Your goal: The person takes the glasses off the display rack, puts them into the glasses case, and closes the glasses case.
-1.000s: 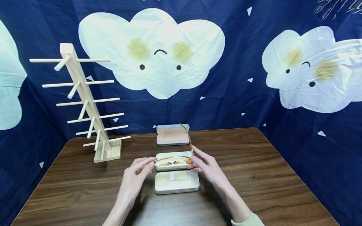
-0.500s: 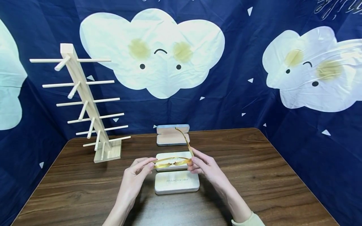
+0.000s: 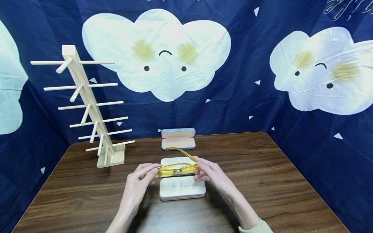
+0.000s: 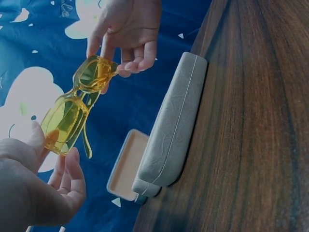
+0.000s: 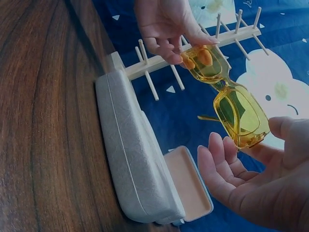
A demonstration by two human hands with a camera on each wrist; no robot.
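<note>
A pair of translucent yellow glasses (image 3: 165, 172) is held level above two white cases in the head view. My left hand (image 3: 139, 182) pinches one end of the frame between thumb and fingers. At the other end, my right hand (image 3: 215, 173) grips the corner by the hinge. From that corner one temple slants back and to the left, partly folded. Both yellow lenses (image 4: 66, 124) show in the left wrist view. In the right wrist view, a temple shows behind the nearer lens (image 5: 241, 113). The other temple's position is hard to tell.
Below the hands lie a closed white case (image 3: 182, 193) with lettering and a second closed case (image 3: 175, 160) behind it. Farther back, a case (image 3: 178, 143) lies open. A wooden peg rack (image 3: 87, 94) stands at the left of the brown table (image 3: 276, 181).
The temple by my right hand has swung from pointing back and up to lying lower and farther left. The frame has tilted, so its lenses now face the head camera more. Both hands stay nearly in place.
</note>
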